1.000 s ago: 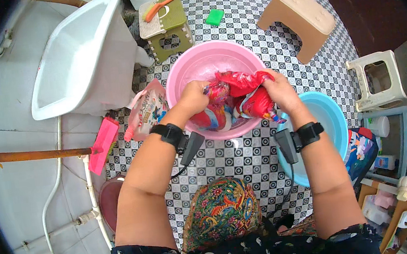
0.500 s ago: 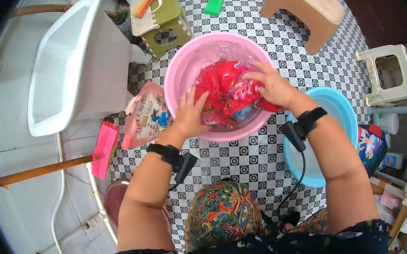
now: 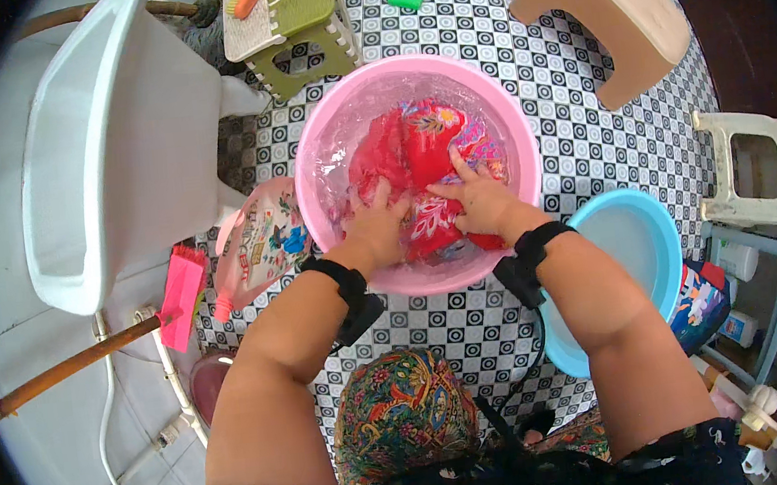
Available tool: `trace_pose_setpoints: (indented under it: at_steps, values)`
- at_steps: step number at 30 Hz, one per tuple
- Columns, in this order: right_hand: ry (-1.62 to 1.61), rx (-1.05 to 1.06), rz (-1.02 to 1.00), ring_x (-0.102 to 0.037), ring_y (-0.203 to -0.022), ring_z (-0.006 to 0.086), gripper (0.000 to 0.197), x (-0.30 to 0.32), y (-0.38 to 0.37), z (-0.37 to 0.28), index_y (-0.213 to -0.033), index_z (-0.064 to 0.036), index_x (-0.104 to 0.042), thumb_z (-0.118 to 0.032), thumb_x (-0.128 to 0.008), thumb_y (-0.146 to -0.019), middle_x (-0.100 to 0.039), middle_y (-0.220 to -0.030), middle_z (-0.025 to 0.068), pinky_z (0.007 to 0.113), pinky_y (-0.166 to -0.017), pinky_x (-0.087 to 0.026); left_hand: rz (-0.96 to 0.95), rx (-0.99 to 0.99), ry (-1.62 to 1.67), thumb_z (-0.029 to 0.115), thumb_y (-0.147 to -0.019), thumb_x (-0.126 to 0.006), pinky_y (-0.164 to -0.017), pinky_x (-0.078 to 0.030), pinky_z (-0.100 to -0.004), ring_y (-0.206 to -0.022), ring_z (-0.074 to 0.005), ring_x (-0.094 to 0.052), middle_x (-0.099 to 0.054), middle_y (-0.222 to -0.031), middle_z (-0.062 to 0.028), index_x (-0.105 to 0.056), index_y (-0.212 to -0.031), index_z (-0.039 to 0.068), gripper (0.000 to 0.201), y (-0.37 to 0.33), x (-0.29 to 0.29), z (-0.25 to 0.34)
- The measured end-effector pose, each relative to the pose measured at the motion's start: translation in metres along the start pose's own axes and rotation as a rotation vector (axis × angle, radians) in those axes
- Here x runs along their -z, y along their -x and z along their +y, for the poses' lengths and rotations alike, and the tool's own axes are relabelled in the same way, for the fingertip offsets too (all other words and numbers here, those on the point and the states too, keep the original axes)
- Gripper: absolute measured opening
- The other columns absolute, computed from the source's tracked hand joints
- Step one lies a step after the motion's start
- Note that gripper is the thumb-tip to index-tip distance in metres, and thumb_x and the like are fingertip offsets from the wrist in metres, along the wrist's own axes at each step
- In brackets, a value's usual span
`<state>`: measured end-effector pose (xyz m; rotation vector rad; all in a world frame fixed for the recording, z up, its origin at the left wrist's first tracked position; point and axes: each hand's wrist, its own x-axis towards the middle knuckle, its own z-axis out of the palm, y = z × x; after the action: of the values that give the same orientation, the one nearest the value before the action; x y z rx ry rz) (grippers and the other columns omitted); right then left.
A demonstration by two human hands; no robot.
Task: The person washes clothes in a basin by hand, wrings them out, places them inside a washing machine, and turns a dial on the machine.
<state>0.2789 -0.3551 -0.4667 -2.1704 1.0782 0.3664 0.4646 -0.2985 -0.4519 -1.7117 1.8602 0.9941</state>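
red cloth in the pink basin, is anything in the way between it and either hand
Nothing visible stands between them: the left hand and right hand are both inside the rim of the pink basin, fingers spread against the wet red cloth.

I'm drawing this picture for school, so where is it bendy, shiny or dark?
In the head view, the fisheye lens makes the right edge of the patterned floor curve; in the head view, bright glints show on the water inside the pink basin; and the head view's corners are black.
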Motion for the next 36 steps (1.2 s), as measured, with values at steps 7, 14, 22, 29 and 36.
trace_pose_setpoints:
  at_steps: [7,14,22,29,36]
  values:
    - [0.039,-0.127,-0.169,-0.031,-0.12,0.0496,0.068,0.005,-0.015,-0.012,-0.126,-0.0329,-0.045,-0.017,-0.07,-0.065,0.001,-0.146,0.016,0.043,-0.101,-0.033,-0.016,0.04,-0.028,0.019,-0.07,-0.066,-0.095,-0.035,-0.0532,-0.125,-0.0534,-0.012,-0.01,-0.145,-0.0132,-0.04,-0.129,0.025,0.064,-0.014,-0.005,0.0]
    - [0.137,-0.231,-0.093,-0.032,-0.12,0.0478,0.05,-0.009,-0.028,-0.021,-0.124,-0.0312,-0.047,-0.015,-0.055,-0.077,-0.008,-0.144,0.0187,0.054,-0.094,-0.036,-0.067,0.006,0.137,0.011,-0.067,-0.065,-0.096,-0.036,-0.0512,-0.124,-0.0535,-0.015,-0.004,-0.143,-0.0215,-0.04,-0.128,0.021,0.066,-0.024,0.012,0.001]
    - [0.136,-0.388,-0.184,-0.042,-0.115,0.0379,0.05,-0.027,-0.052,-0.013,-0.131,-0.0203,-0.031,-0.02,-0.044,-0.083,-0.027,-0.137,0.0206,0.056,-0.086,-0.037,0.029,-0.111,0.017,0.01,-0.072,-0.054,-0.092,-0.039,-0.0494,-0.113,-0.0496,-0.04,-0.02,-0.138,-0.0265,-0.052,-0.118,0.012,0.045,-0.023,0.002,-0.021]
    - [0.019,-0.262,-0.004,-0.031,-0.126,0.0355,0.044,-0.009,-0.017,-0.018,-0.125,-0.0251,-0.046,-0.019,-0.045,-0.082,-0.022,-0.142,0.0116,0.049,-0.1,-0.029,0.063,0.008,-0.197,0.011,-0.07,-0.061,-0.091,-0.036,-0.0559,-0.117,-0.052,-0.031,-0.022,-0.136,-0.0235,-0.03,-0.135,0.02,0.073,-0.003,0.003,-0.001]
    - [-0.062,-0.335,0.436,-0.038,-0.12,0.0353,0.031,-0.022,0.028,-0.022,-0.103,-0.0165,-0.062,-0.007,-0.048,-0.077,-0.035,-0.135,0.0145,0.043,-0.096,-0.036,0.096,-0.028,-0.016,0.013,-0.069,-0.061,-0.082,-0.046,-0.0376,-0.098,-0.0354,-0.055,-0.055,-0.108,-0.0208,-0.038,-0.13,0.022,0.066,0.008,0.003,-0.012]
